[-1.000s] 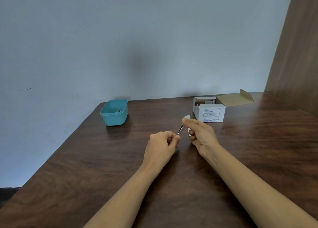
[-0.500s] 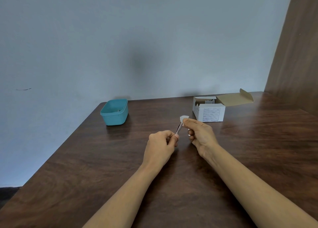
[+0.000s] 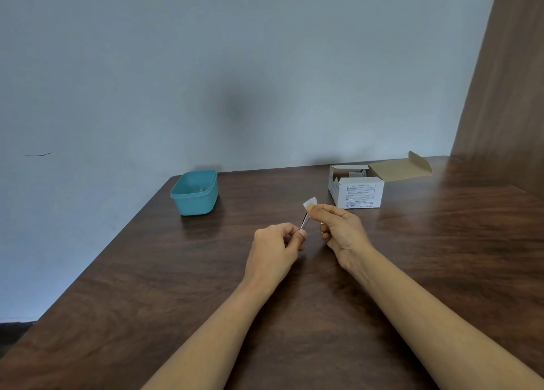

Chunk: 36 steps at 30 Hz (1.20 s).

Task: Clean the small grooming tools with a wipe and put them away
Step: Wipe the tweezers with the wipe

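Nudges wipe slightly left of its place a second ago, right hand along with it; keeps left hand about where it was.

Pinches small white wipe between right thumb and forefinger, pressed onto upper end of slim metal tool, one corner of wipe sticking up above fingertips. Curls remaining right fingers loosely below. Grips lower end of tool between left thumb and curled fingers, with tool tilted up and to the right, bridging the two hands. Holds both hands over middle of dark wooden table, forearms reaching in from near edge. Cannot tell what kind of tool: small, mostly covered by fingers.

Farther back on left, near table's far corner: teal plastic tub, open-topped, upright, with small shiny item inside, too small to name. Farther back on right: white cardboard box, open, printed label on front, brown flap folded back to the right, packets showing inside. Tub and box well apart, hands nearer and between them.

Behind table: plain pale grey-blue wall. At right: brown wood-grain panel.
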Each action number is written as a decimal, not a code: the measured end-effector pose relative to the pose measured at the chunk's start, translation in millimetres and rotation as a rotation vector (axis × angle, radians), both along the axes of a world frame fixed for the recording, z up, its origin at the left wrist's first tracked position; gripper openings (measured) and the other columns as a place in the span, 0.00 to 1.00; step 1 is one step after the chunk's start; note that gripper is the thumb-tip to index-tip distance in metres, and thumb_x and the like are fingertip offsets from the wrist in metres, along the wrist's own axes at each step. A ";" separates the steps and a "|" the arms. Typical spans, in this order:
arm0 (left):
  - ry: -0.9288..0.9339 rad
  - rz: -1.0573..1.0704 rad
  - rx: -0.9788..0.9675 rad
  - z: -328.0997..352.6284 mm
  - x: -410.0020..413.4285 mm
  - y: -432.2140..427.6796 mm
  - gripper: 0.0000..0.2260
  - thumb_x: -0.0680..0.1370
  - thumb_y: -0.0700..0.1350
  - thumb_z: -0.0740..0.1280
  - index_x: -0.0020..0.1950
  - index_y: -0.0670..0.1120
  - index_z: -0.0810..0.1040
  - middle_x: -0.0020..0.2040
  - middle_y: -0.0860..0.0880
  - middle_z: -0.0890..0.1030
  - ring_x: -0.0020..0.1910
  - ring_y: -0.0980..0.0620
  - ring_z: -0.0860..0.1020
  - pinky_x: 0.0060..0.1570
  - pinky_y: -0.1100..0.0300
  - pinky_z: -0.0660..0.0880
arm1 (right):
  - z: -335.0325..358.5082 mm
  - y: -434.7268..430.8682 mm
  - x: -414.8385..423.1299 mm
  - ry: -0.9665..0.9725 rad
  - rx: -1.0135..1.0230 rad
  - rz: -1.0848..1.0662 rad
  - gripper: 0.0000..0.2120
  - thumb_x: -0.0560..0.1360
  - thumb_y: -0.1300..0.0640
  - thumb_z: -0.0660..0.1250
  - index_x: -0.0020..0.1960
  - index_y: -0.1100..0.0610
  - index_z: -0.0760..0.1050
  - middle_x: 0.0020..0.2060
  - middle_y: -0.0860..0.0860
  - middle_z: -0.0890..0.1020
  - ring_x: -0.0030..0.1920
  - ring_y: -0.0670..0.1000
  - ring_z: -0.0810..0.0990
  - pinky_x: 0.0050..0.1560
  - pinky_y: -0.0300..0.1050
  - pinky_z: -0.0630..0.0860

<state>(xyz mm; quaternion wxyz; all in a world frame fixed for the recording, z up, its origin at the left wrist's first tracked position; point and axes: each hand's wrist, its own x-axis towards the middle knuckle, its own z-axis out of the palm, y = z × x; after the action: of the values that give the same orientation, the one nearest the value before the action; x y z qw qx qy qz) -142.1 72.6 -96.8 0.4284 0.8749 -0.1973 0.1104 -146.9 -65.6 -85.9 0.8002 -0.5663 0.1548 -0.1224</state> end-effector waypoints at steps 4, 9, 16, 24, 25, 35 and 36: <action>0.002 0.002 -0.012 0.2 -0.3 -0.1 0.09 0.78 0.50 0.66 0.43 0.50 0.83 0.34 0.56 0.83 0.35 0.62 0.80 0.41 0.62 0.78 | 3.8 1.9 -3.3 -0.009 0.010 0.007 0.05 0.69 0.58 0.75 0.44 0.55 0.81 0.38 0.50 0.81 0.32 0.43 0.68 0.33 0.37 0.68; -0.015 0.008 -0.004 0.4 -0.8 1.3 0.09 0.78 0.50 0.66 0.43 0.50 0.83 0.34 0.56 0.83 0.35 0.61 0.80 0.41 0.63 0.78 | 4.1 3.3 -4.2 -0.012 -0.061 -0.002 0.04 0.69 0.58 0.74 0.43 0.55 0.82 0.37 0.49 0.80 0.33 0.44 0.68 0.32 0.38 0.66; -0.035 0.029 0.011 1.1 -0.6 4.5 0.08 0.78 0.50 0.66 0.43 0.50 0.83 0.34 0.56 0.82 0.34 0.62 0.79 0.37 0.68 0.75 | 6.5 12.3 -11.8 -0.081 -0.238 0.013 0.04 0.70 0.60 0.74 0.40 0.60 0.82 0.30 0.46 0.79 0.26 0.33 0.73 0.40 0.35 0.67; -0.034 -0.008 -0.124 2.6 -0.3 1.9 0.07 0.78 0.48 0.67 0.44 0.50 0.83 0.36 0.56 0.83 0.35 0.62 0.79 0.36 0.72 0.74 | 10.1 8.9 -10.0 -0.077 -0.182 0.046 0.02 0.69 0.60 0.75 0.38 0.56 0.82 0.29 0.43 0.79 0.30 0.40 0.73 0.38 0.36 0.66; -0.023 -0.020 -0.167 3.1 -0.8 0.9 0.06 0.78 0.47 0.67 0.45 0.49 0.83 0.36 0.55 0.83 0.35 0.61 0.80 0.36 0.72 0.74 | 9.9 7.5 -8.9 -0.076 -0.159 0.039 0.03 0.68 0.60 0.75 0.38 0.54 0.82 0.29 0.43 0.79 0.32 0.42 0.71 0.37 0.37 0.66; -0.063 -0.032 -0.162 2.0 -1.2 2.0 0.05 0.78 0.41 0.67 0.43 0.47 0.80 0.36 0.54 0.83 0.34 0.60 0.80 0.36 0.71 0.75 | 11.4 2.5 -6.9 -0.101 -0.145 -0.036 0.04 0.67 0.59 0.76 0.40 0.55 0.82 0.36 0.51 0.80 0.31 0.44 0.70 0.32 0.38 0.68; -0.072 -0.038 -0.146 2.0 -1.4 1.8 0.05 0.78 0.42 0.67 0.43 0.47 0.80 0.36 0.54 0.83 0.34 0.60 0.80 0.36 0.70 0.75 | 10.9 2.6 -6.5 -0.105 -0.141 -0.040 0.04 0.67 0.58 0.76 0.40 0.55 0.82 0.36 0.51 0.80 0.31 0.44 0.70 0.32 0.38 0.67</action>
<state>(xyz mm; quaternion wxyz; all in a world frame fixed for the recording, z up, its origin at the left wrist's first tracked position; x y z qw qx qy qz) -143.5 74.4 -94.8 0.4858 0.8328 -0.2205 0.1480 -153.4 -63.0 -75.0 0.7627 -0.6109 0.1148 -0.1786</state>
